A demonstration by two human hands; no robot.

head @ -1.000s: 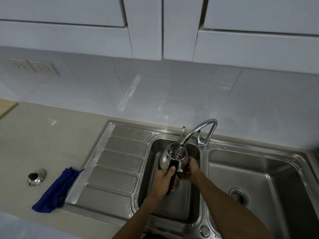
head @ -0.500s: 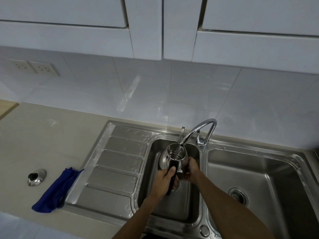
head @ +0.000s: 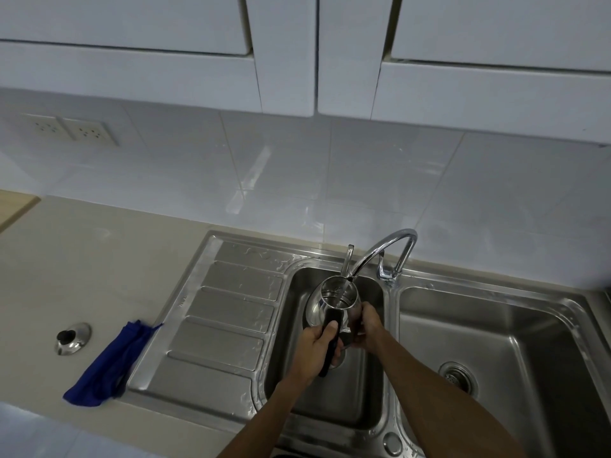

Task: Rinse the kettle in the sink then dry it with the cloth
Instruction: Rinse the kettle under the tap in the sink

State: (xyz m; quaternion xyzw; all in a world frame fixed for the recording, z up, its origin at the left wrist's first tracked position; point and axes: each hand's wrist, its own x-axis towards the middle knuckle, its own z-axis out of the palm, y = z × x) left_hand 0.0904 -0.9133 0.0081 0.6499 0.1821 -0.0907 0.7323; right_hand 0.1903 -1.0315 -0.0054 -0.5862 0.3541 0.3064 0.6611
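The left hand (head: pixel 316 342) grips the kettle (head: pixel 325 297) by its handle (head: pixel 331 317), the right hand (head: pixel 367 325) holds its side, but water from the tap (head: pixel 383 248) may make it slip.

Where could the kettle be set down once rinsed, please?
Free: the ribbed drainboard between the blue cloth and the left basin; the right basin, bare but for its drain; the counter behind the lid, towards the wall. Crowded: the left basin under the faucet, where the left hand and right hand hold the kettle.
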